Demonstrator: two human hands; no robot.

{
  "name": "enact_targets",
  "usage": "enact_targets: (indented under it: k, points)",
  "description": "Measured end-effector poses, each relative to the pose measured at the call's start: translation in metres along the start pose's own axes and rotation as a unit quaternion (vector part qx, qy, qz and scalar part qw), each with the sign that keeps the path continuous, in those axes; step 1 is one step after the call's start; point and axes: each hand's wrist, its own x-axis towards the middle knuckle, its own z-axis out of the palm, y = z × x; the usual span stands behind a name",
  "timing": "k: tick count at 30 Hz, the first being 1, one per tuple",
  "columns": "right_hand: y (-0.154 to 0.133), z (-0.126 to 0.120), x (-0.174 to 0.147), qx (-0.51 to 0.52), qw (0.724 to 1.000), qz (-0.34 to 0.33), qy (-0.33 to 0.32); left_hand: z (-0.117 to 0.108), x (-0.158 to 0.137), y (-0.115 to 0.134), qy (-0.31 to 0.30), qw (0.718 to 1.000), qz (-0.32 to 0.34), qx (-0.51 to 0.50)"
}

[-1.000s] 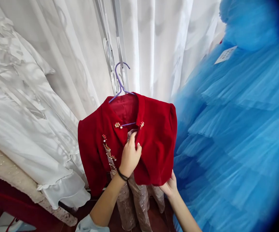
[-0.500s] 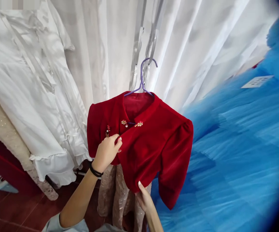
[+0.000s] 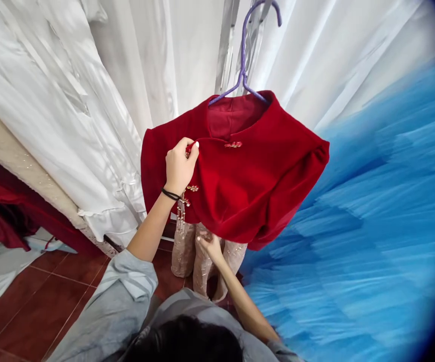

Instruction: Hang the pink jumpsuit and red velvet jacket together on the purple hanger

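A short red velvet jacket (image 3: 240, 186) hangs tilted on a purple hanger (image 3: 243, 55). My left hand (image 3: 180, 165) is closed in a pinch on the jacket's front edge, just below the collar on the left. Beside the fingers, part of an ornate fastener shows. Another gold and red frog button (image 3: 233, 145) lies at the collar. Below my left wrist, more fasteners and a beaded tassel (image 3: 181, 217) dangle. At the bottom hem, my right hand (image 3: 210, 248) has its fingers apart, with some fingertips tucked beneath the fabric.
White dresses (image 3: 63, 115) and a beige sequinned garment (image 3: 25, 163) hang on the left. A large blue tulle skirt (image 3: 371, 241) fills the right. White curtains (image 3: 195, 55) form the back. Pale sequinned fabric (image 3: 183, 256) hangs below the jacket, above red floor tiles (image 3: 32, 301).
My left hand has risen along the front edge, drawing the right panel over the left near the collar. My right hand has released its pinch on the hem. The view has tilted down.
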Motion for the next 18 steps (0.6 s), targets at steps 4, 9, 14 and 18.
enact_targets:
  k: [4,9,14,18]
  points:
    - [-0.038,0.017,0.011,0.110,0.993,0.024,-0.033,-0.006,-0.002,0.002,0.020,0.997,0.001,-0.078]
    - [-0.033,0.009,-0.006,0.223,0.973,0.020,-0.047,-0.023,-0.003,0.005,0.063,0.996,0.020,-0.066]
    - [0.008,0.006,-0.008,0.143,0.989,-0.014,-0.030,-0.018,0.001,-0.001,0.028,0.998,0.016,-0.048]
    - [0.006,0.018,0.003,0.000,0.996,-0.090,0.018,-0.004,0.001,-0.010,0.039,0.997,0.017,-0.066]
